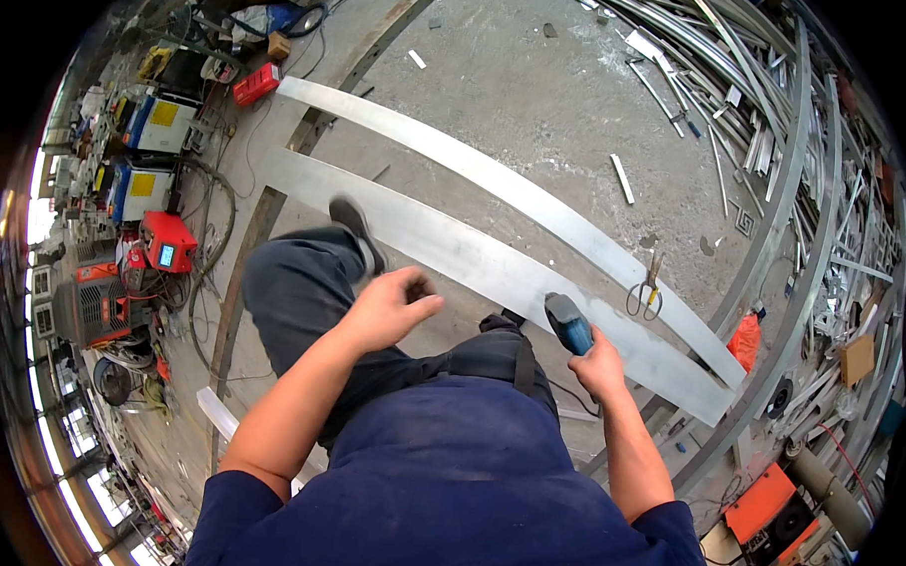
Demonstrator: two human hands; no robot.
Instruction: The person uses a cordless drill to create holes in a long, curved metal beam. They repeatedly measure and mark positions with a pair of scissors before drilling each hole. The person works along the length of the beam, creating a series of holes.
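Observation:
My right hand (598,366) is wrapped round the body of a blue angle grinder (569,325), whose dark head is over the nearer metal bar (474,259). Whether the head touches the bar I cannot tell. With fingers loosely curled and thumb apart, my left hand (392,309) hangs in the air near my raised leg (299,278) and holds nothing that I can see. Beyond lies a second long silvery metal bar (457,163), roughly alongside the first. A pair of scissors (644,295) rests at the far bar's right part.
Both bars lie across dark steel beams (253,231). Red and blue-white machines (167,241) with cables stand at left. Metal offcuts (724,83) are heaped at far right. An orange bag (743,343) sits past the bars' right end; an orange machine (772,519) is at lower right.

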